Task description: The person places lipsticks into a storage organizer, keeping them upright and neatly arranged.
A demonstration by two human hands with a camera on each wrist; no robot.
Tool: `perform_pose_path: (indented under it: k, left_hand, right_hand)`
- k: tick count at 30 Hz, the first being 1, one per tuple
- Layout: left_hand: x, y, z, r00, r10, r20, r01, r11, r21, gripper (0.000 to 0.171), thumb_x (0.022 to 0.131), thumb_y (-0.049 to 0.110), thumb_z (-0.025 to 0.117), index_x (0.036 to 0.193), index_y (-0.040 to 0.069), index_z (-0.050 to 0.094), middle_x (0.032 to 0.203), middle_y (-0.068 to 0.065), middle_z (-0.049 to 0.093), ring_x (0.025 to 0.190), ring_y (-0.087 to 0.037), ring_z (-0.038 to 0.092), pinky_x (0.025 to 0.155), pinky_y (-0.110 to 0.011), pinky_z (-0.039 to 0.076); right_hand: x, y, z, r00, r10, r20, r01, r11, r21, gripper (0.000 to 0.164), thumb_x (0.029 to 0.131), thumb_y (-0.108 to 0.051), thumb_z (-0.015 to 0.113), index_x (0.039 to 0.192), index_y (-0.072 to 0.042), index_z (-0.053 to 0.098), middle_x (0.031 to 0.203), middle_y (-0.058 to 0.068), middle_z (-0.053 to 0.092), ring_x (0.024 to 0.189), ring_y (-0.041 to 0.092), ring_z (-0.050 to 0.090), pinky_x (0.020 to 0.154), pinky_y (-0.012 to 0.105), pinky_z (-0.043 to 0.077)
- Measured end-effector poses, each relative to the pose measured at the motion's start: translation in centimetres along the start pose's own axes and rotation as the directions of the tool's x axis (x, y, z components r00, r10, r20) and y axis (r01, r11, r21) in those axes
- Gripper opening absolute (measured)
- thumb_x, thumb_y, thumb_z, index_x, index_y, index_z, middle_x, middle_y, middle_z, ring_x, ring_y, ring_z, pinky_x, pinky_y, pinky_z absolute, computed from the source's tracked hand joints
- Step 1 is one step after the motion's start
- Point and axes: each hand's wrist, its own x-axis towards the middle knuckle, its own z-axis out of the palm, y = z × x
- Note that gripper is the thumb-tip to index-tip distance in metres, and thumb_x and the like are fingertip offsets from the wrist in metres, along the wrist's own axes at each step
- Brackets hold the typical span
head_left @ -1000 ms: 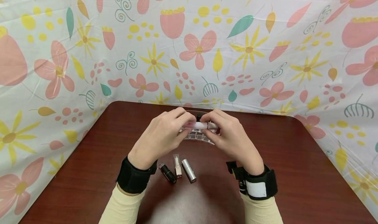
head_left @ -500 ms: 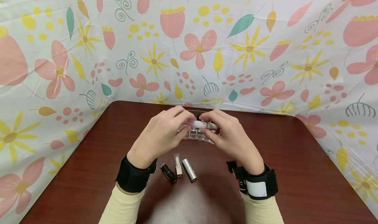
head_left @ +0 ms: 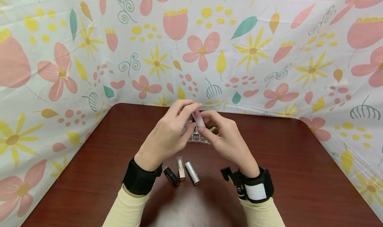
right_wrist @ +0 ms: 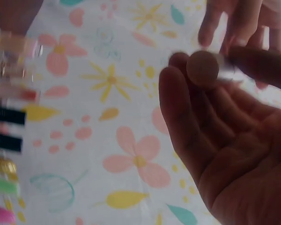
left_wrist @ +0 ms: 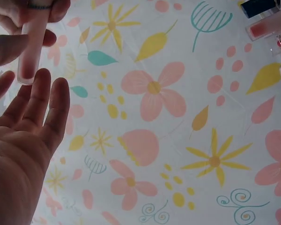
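A steady pinch near the cap suits handling the pink-tinted tube [head_left: 198,119], tilted between the hands above the clear rack [head_left: 198,139]: the right hand's [head_left: 228,139] fingers clamp it, while the left hand's [head_left: 167,130] stand loosely apart by its other end (whether they touch, I cannot tell) and would best only guide. The reddish-brown worktop [head_left: 299,173] bears three lipsticks [head_left: 192,173] lying nearer the person; floral cloth [head_left: 125,44] hangs behind and at both sides

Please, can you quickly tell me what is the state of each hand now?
Left hand: open, close to the pink tube.
Right hand: holding the pink tube.
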Motion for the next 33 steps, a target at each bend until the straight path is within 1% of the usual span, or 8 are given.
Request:
perform_pose_path:
  k: [4, 7, 11, 15, 18, 22, 28, 33]
  left_hand:
    - [-0.1, -0.3, 0.5, 0.998, 0.023, 0.053, -0.021, 0.999, -0.025, 0.066, 0.082, -0.001, 0.067, 0.146, 0.006, 0.049, 0.144, -0.01, 0.053, 0.129, -0.022, 0.053, 0.103, -0.028, 0.048]
    - [-0.1, -0.5, 1.1, 0.995, 0.033, 0.097, -0.032, 0.999, -0.006, 0.08, 0.079, 0.007, 0.073, 0.152, 0.01, 0.042, 0.152, -0.009, 0.047, 0.134, -0.025, 0.049, 0.107, -0.034, 0.046]
    - [-0.3, -0.6, 1.7, 0.992, 0.023, 0.124, -0.029, 0.998, 0.047, 0.09, 0.079, 0.023, 0.082, 0.156, 0.016, 0.037, 0.158, -0.008, 0.042, 0.138, -0.027, 0.045, 0.105, -0.041, 0.046]
    - [-0.3, -0.7, 2.2, 0.993, 0.026, 0.116, -0.03, 0.999, 0.035, 0.088, 0.081, 0.021, 0.081, 0.156, 0.014, 0.037, 0.157, -0.009, 0.042, 0.14, -0.026, 0.044, 0.115, -0.036, 0.039]
    - [-0.3, -0.8, 2.3, 0.993, 0.032, 0.11, -0.033, 0.999, 0.006, 0.087, 0.08, 0.017, 0.08, 0.156, 0.012, 0.037, 0.155, -0.01, 0.043, 0.14, -0.025, 0.044, 0.119, -0.032, 0.035]
    - [-0.4, -1.0, 2.5, 0.992, 0.032, 0.124, -0.032, 0.999, -0.002, 0.091, 0.078, 0.017, 0.082, 0.157, 0.013, 0.036, 0.153, -0.011, 0.044, 0.138, -0.026, 0.045, 0.117, -0.033, 0.037]
    - [-0.5, -1.2, 2.7, 0.988, 0.012, 0.154, -0.013, 1.0, 0.008, 0.098, 0.076, 0.019, 0.085, 0.159, 0.016, 0.032, 0.155, -0.011, 0.042, 0.137, -0.027, 0.045, 0.114, -0.036, 0.04]
    - [-0.5, -1.4, 2.8, 0.989, 0.006, 0.148, -0.005, 1.0, -0.007, 0.102, 0.076, 0.02, 0.086, 0.16, 0.016, 0.029, 0.153, -0.01, 0.044, 0.135, -0.026, 0.046, 0.114, -0.036, 0.039]
  right_hand:
    - [0.2, 0.4, 0.1, 0.996, 0.092, 0.007, -0.092, 0.983, 0.158, 0.032, 0.097, -0.004, 0.066, 0.128, -0.011, 0.063, 0.092, 0.007, 0.071, 0.077, 0.013, 0.065, 0.07, 0.023, 0.054]
    - [0.3, 0.8, 0.0, 0.987, 0.151, 0.06, -0.162, 0.942, 0.292, 0.037, 0.1, -0.003, 0.06, 0.136, -0.007, 0.057, 0.101, 0.015, 0.071, 0.083, 0.014, 0.072, 0.076, 0.025, 0.057]
    - [0.3, 1.0, -0.2, 0.965, 0.206, 0.16, -0.257, 0.855, 0.451, 0.039, 0.103, -0.004, 0.053, 0.143, -0.004, 0.049, 0.112, 0.02, 0.069, 0.091, 0.018, 0.076, 0.081, 0.034, 0.061]
    - [0.4, 1.2, -0.2, 0.944, 0.229, 0.237, -0.324, 0.776, 0.541, 0.04, 0.105, -0.008, 0.05, 0.145, -0.003, 0.046, 0.114, 0.014, 0.07, 0.097, 0.019, 0.074, 0.086, 0.036, 0.061]
    - [0.5, 1.3, -0.2, 0.931, 0.256, 0.259, -0.363, 0.719, 0.593, 0.041, 0.105, -0.011, 0.052, 0.146, -0.004, 0.046, 0.115, 0.007, 0.071, 0.102, 0.018, 0.073, 0.089, 0.033, 0.059]
    - [0.6, 1.4, 0.1, 0.923, 0.305, 0.236, -0.382, 0.653, 0.654, 0.042, 0.104, -0.009, 0.055, 0.145, -0.008, 0.046, 0.116, 0.001, 0.069, 0.103, 0.015, 0.071, 0.086, 0.029, 0.06]
    - [0.6, 1.6, 0.4, 0.923, 0.347, 0.164, -0.363, 0.652, 0.666, 0.045, 0.101, -0.004, 0.058, 0.143, -0.016, 0.048, 0.114, 0.001, 0.062, 0.092, 0.013, 0.069, 0.074, 0.026, 0.06]
    - [0.5, 2.0, 0.3, 0.931, 0.31, 0.194, -0.352, 0.62, 0.701, 0.046, 0.104, -0.004, 0.053, 0.148, -0.015, 0.043, 0.117, 0.004, 0.066, 0.098, 0.02, 0.075, 0.077, 0.031, 0.062]
